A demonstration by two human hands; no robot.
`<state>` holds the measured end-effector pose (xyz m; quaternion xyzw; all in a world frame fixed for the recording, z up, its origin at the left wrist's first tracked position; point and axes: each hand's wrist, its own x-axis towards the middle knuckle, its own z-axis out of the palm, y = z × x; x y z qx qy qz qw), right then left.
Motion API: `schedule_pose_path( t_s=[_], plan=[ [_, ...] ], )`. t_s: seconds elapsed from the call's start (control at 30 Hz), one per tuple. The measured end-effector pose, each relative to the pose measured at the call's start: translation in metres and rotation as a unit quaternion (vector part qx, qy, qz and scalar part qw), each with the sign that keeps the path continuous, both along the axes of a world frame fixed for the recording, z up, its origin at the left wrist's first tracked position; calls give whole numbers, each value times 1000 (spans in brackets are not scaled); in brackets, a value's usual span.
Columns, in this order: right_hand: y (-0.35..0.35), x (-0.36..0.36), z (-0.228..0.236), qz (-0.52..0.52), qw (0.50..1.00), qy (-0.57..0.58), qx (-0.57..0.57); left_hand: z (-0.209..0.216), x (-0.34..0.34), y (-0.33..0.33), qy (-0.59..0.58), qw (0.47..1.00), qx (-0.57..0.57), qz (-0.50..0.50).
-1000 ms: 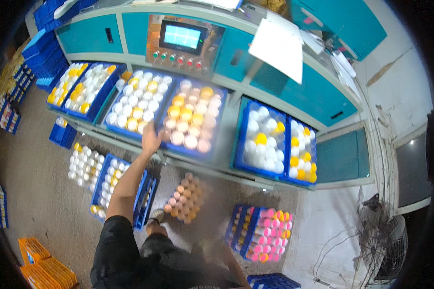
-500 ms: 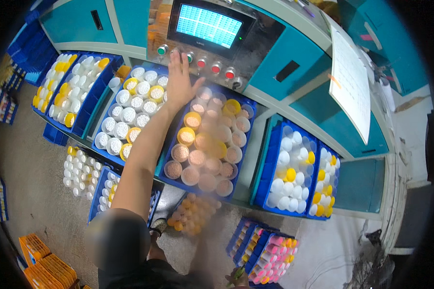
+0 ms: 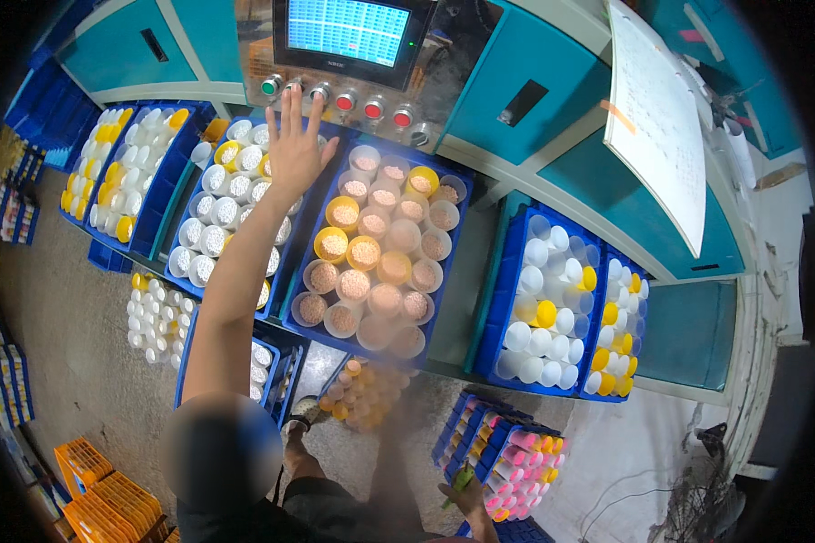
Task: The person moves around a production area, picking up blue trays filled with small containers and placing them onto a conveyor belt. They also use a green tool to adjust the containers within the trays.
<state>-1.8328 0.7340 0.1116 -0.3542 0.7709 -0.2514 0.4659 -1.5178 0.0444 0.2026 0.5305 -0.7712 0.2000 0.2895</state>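
Your left hand [image 3: 297, 163], spread wide, moved from a blue plastic tray [image 3: 328, 340]'s near-left corner to round metal-rimmed buttons [image 3: 345, 101]; right hand [image 3: 470, 500] grips narrow green item [image 3: 459, 478]; likely pressing, wants one fingertip.

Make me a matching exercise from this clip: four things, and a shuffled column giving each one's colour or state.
Column one:
1. Left hand
2. Right hand
3. Display screen
4. Slatted crates

Column two:
A. orange
B. holding a green item
C. lit up blue
D. spread at the push buttons

Pairs: 1-D, 2-B, 3-C, 4-A
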Motion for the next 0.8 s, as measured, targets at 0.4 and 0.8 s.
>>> schedule_pose_path(
  t_s=[0.4,0.8],
  plan=[
    [40,49,39,-151,961,-194,127,8,-48,76,111,988,99,-48],
    [40,42,-12,122,989,-69,-45,-105,12,538,236,902,353,-80]
  ],
)
